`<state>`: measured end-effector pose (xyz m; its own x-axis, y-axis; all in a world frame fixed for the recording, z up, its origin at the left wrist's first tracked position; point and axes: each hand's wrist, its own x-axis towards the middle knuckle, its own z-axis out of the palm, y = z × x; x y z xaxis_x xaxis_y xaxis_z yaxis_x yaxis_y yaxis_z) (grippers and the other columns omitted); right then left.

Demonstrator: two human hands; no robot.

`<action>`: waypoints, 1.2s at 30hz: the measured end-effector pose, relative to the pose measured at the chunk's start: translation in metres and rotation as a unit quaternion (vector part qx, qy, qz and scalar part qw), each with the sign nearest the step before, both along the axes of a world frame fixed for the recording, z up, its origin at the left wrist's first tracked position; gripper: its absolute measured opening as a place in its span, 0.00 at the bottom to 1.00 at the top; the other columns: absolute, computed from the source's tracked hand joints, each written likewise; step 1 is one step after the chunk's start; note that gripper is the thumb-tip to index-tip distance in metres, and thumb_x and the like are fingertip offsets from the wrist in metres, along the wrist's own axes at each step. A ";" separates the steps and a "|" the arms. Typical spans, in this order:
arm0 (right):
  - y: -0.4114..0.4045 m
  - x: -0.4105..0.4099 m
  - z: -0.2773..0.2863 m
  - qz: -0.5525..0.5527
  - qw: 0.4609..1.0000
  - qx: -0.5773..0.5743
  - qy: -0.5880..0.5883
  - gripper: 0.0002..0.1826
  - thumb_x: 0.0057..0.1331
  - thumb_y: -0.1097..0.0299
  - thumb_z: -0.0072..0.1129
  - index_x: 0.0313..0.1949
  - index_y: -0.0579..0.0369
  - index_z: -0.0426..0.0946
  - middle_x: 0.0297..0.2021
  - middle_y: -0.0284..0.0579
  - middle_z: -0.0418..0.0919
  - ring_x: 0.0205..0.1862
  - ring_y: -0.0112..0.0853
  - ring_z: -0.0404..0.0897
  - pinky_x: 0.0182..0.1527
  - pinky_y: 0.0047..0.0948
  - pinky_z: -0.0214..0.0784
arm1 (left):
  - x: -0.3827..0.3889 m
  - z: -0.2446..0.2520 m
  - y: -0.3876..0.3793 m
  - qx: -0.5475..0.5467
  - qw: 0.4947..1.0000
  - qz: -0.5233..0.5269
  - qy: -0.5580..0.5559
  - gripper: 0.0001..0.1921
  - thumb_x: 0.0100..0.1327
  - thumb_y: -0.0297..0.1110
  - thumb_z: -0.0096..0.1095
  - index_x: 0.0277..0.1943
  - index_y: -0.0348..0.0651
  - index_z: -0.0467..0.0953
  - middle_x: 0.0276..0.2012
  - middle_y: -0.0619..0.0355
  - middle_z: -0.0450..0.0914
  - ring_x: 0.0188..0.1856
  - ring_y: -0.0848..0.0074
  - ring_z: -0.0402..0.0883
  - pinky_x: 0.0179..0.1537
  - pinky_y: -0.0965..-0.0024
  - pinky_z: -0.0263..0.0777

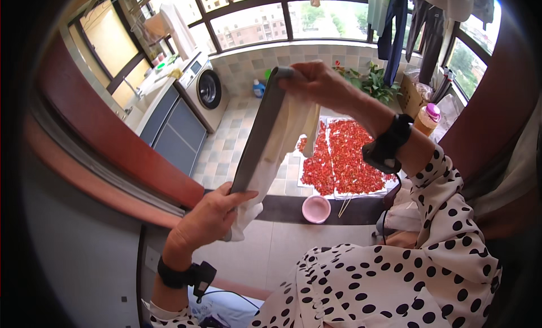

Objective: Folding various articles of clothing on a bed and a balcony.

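Note:
Stretched slantwise before me is a pale cloth (275, 137) with a wide dark grey band (262, 124) along its upper edge; it may be a garment. At the lower left end, my left hand (207, 218) pinches the band with thumb and fingers. My right hand (315, 84) grips the upper right end, slightly blurred. Between the two hands the band is nearly straight, and the thin fabric hangs below it. Behind the cloth, chopped red pieces, perhaps chillies (353, 158), lie spread on white sheets on the tiled floor. The cloth hides part of that floor.
A pink bowl (316, 209) and a pair of chopsticks (345, 206) rest on the dark door sill (279, 207). The washing machine (205, 88) stands at left beyond a red door frame (123, 146). At right are a potted plant (374, 80) and a purple-lidded jar (427, 118).

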<state>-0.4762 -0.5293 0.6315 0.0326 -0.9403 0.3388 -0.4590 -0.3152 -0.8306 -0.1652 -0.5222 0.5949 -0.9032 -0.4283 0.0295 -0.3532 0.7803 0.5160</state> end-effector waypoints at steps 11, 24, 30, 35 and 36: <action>-0.041 -0.015 -0.021 0.069 0.983 0.001 -0.168 0.17 0.64 0.61 0.57 0.42 0.65 0.76 0.31 0.40 0.79 0.29 0.21 0.78 0.34 0.22 0.73 | 0.039 0.004 0.016 -0.007 0.959 0.255 0.121 0.17 0.48 0.11 0.43 0.40 0.34 0.75 0.32 0.48 0.75 0.31 0.66 0.74 0.34 0.72 0.68; -0.045 0.006 -0.022 0.233 0.953 -0.009 -0.193 0.17 0.63 0.60 0.59 0.39 0.65 0.76 0.28 0.36 0.78 0.28 0.19 0.76 0.30 0.21 0.70 | 0.026 0.038 0.097 0.224 0.954 0.192 0.055 0.27 0.49 0.13 0.53 0.55 0.40 0.73 0.53 0.55 0.70 0.47 0.79 0.72 0.43 0.79 0.66; -0.027 0.031 -0.013 0.324 0.940 -0.033 -0.097 0.15 0.67 0.61 0.53 0.44 0.61 0.74 0.32 0.29 0.76 0.29 0.13 0.70 0.33 0.18 0.64 | -0.006 -0.008 0.101 0.378 0.867 0.257 0.198 0.50 0.49 0.10 0.53 0.72 0.52 0.39 0.57 0.52 0.67 0.49 0.78 0.72 0.48 0.73 0.71; -0.015 0.019 -0.015 0.273 0.945 -0.151 0.094 0.10 0.65 0.70 0.52 0.45 0.57 0.73 0.32 0.34 0.76 0.28 0.19 0.69 0.34 0.24 0.63 | 0.008 -0.020 0.117 0.359 0.872 0.255 0.216 0.42 0.50 0.11 0.49 0.69 0.43 0.47 0.54 0.53 0.69 0.50 0.77 0.73 0.53 0.74 0.67; -0.011 0.018 -0.017 0.264 0.937 -0.167 0.153 0.10 0.63 0.73 0.52 0.45 0.56 0.73 0.32 0.36 0.77 0.27 0.22 0.68 0.34 0.25 0.62 | 0.013 -0.018 0.118 0.341 0.886 0.273 0.154 0.39 0.50 0.12 0.49 0.68 0.39 0.51 0.53 0.54 0.70 0.50 0.77 0.73 0.54 0.74 0.65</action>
